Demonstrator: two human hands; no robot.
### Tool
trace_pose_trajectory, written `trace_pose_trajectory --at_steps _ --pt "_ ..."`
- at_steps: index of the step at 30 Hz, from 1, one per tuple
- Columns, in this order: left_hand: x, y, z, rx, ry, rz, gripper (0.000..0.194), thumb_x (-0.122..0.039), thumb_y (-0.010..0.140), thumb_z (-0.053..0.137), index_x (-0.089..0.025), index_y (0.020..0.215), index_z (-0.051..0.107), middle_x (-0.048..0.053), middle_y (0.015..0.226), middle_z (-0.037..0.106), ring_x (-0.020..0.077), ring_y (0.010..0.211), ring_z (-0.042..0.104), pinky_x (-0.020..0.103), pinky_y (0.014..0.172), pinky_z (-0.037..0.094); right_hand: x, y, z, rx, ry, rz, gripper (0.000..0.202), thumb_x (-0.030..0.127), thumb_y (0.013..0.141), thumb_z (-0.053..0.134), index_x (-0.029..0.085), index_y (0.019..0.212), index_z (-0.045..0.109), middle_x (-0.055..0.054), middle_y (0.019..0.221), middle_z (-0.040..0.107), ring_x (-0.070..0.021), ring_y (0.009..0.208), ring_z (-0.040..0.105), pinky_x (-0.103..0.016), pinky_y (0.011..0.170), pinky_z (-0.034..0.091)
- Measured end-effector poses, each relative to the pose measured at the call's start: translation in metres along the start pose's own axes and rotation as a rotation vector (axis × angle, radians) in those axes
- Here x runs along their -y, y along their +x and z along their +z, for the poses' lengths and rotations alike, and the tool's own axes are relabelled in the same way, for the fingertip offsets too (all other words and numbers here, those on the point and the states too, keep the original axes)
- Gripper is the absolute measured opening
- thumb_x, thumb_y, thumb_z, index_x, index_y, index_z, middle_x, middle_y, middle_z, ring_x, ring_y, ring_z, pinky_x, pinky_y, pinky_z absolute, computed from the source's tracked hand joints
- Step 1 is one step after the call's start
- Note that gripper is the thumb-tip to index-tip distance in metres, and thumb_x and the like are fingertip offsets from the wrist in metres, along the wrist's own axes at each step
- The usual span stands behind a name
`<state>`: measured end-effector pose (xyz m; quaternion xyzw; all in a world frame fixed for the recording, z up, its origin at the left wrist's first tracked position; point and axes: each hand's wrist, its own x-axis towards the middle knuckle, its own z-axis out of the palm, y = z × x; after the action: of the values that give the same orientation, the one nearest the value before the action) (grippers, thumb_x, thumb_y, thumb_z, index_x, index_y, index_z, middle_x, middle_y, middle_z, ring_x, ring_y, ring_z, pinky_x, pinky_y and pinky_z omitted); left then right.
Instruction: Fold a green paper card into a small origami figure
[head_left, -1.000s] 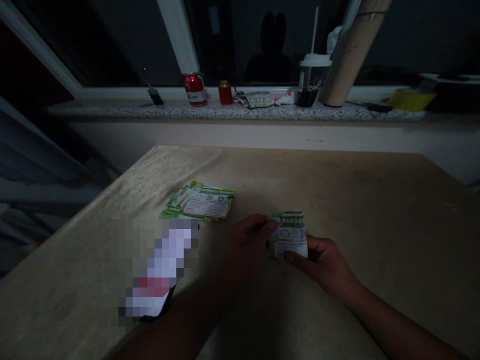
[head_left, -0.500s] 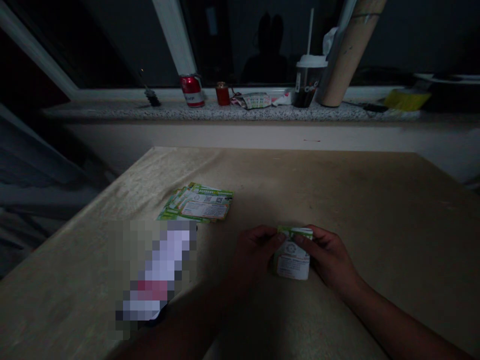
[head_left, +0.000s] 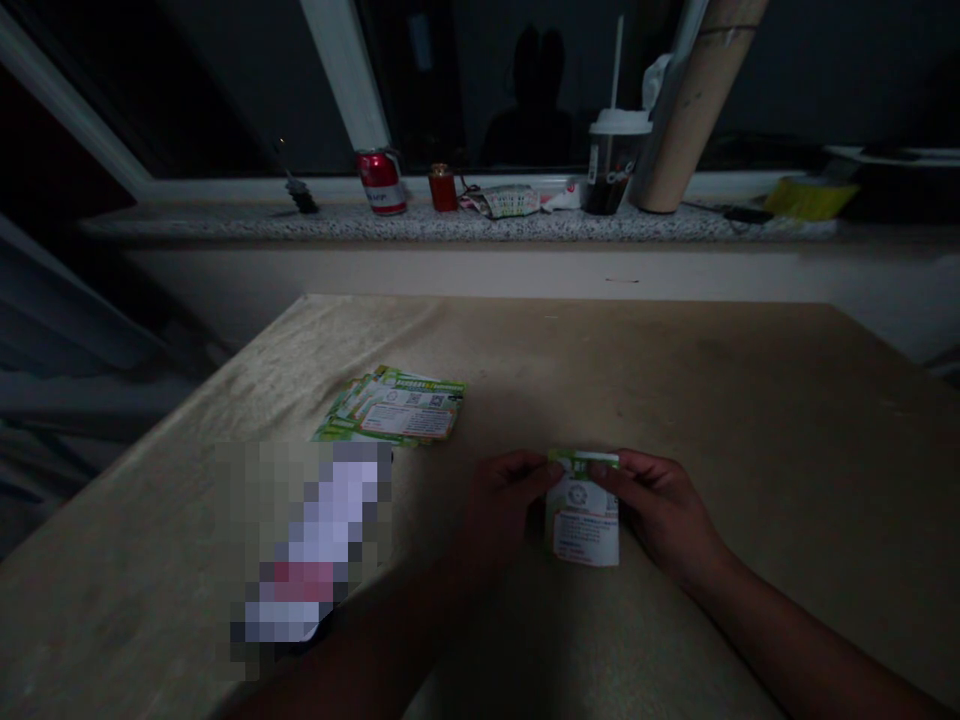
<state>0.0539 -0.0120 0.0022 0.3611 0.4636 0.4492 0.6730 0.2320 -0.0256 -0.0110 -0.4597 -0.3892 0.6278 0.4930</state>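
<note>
Head view: a folded green-and-white leaflet (head_left: 583, 510) stands between both hands, long axis running away from the person; left hand (head_left: 504, 500) and right hand (head_left: 660, 510) each pinch its far corners (equally near), low over the table (head_left: 750, 400).

Head view, single: looks forward and down over table (head_left: 675, 380); hands near, windowsill (head_left: 450, 222) far.

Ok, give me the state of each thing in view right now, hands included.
Leaflet: folded, pinched at its top edge by both hands.
Left hand: gripping leaflet.
Right hand: gripping leaflet.
Leaflet stack: fanned, flat on table.
Lidded cup: upright, straw in.
Red can: tilted.
</note>
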Motion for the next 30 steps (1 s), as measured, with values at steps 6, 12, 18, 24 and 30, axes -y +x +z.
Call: trace_pose_trajectory --at_steps 6,12,18,24,30 --pt "-0.002 0.0 -0.002 -0.041 0.011 0.004 0.014 -0.029 0.069 0.081 -0.015 0.067 0.076 0.003 0.065 0.07 0.0158 0.061 0.061 0.028 0.061 0.047 0.002 -0.001 -0.001 0.0 -0.034 0.001 0.026 0.043 0.077 0.084 0.018 0.073 0.078 -0.004 0.069 0.075 -0.0168 0.06 0.066 -0.031 0.063 0.052" --pt "-0.004 0.002 -0.004 -0.064 0.046 0.023 0.015 -0.029 0.068 0.082 -0.015 0.067 0.076 0.003 0.064 0.07 0.0163 0.06 0.061 0.028 0.06 0.047 0.009 0.001 -0.001 -0.012 -0.112 -0.015 0.029 0.042 0.075 0.085 0.018 0.063 0.075 -0.001 0.058 0.07 -0.0127 0.054 0.06 -0.026 0.056 0.046" --pt "-0.006 0.002 -0.004 -0.065 0.069 0.031 0.017 -0.029 0.07 0.08 -0.014 0.064 0.074 0.002 0.061 0.067 0.015 0.056 0.06 0.027 0.057 0.046 0.015 0.0 -0.003 0.01 -0.187 -0.015 0.031 0.043 0.077 0.084 0.017 0.061 0.077 -0.001 0.055 0.07 -0.0109 0.05 0.058 -0.024 0.053 0.045" --pt "-0.009 0.001 -0.004 -0.046 0.093 0.022 0.017 -0.03 0.072 0.079 -0.014 0.066 0.075 0.004 0.062 0.069 0.0153 0.056 0.062 0.027 0.056 0.047 0.015 0.0 -0.004 0.024 -0.197 -0.007 0.03 0.044 0.078 0.082 0.019 0.062 0.078 -0.002 0.06 0.074 -0.0129 0.052 0.062 -0.026 0.056 0.049" --pt "-0.01 -0.001 -0.003 -0.06 0.089 0.041 0.015 -0.029 0.069 0.08 -0.015 0.066 0.075 0.003 0.063 0.071 0.016 0.057 0.062 0.028 0.058 0.049 0.015 0.002 -0.005 0.044 -0.182 0.005 0.029 0.046 0.078 0.082 0.018 0.074 0.081 -0.002 0.064 0.075 -0.0141 0.056 0.065 -0.025 0.058 0.051"
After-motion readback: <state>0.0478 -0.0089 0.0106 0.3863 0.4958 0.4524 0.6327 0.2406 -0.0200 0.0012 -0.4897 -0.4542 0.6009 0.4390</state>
